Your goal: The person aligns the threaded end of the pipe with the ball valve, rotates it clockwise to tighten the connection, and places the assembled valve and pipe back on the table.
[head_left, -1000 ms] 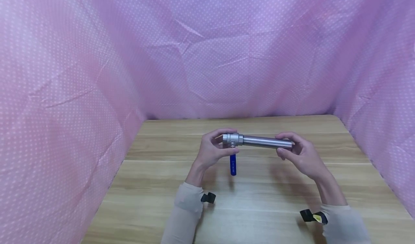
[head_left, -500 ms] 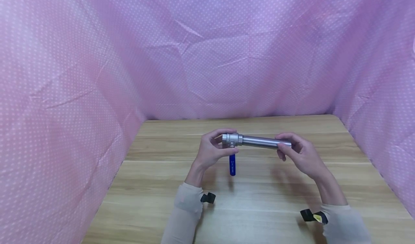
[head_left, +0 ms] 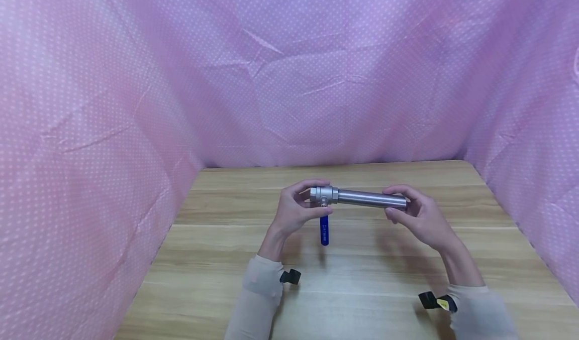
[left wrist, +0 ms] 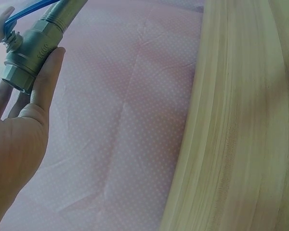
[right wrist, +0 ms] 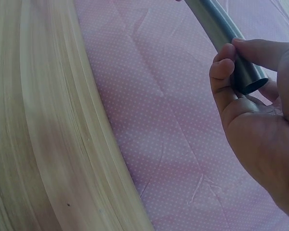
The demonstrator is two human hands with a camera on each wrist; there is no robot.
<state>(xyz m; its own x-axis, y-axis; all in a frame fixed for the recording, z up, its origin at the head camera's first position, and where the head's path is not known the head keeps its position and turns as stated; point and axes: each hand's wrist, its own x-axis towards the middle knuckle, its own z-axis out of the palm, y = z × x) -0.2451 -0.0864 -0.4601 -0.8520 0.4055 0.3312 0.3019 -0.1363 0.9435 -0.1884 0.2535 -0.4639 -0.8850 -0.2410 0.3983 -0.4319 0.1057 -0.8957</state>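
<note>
Left hand (head_left: 293,210) gripped the steel valve (head_left: 323,195) by its body; right hand (head_left: 418,214) pinched the far end of the pipe (head_left: 371,198) — both held above the wooden table (head_left: 362,279); blue lever (head_left: 324,229) hung down; risk — the light fingertip pinch slipping, dropping the pipe end.

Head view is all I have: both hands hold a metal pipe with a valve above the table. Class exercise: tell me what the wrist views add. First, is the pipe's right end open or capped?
Observer: Open. The right wrist view shows the pipe ending in a dark hollow mouth, with the right hand pinching it just behind the rim.
Operator: Any marking on the valve?
Observer: Yes. The left wrist view shows raised characters cast on the valve body; I cannot read them surely.
Operator: How does the left hand grip it?
Observer: The left hand has its thumb along the body's side.
</note>
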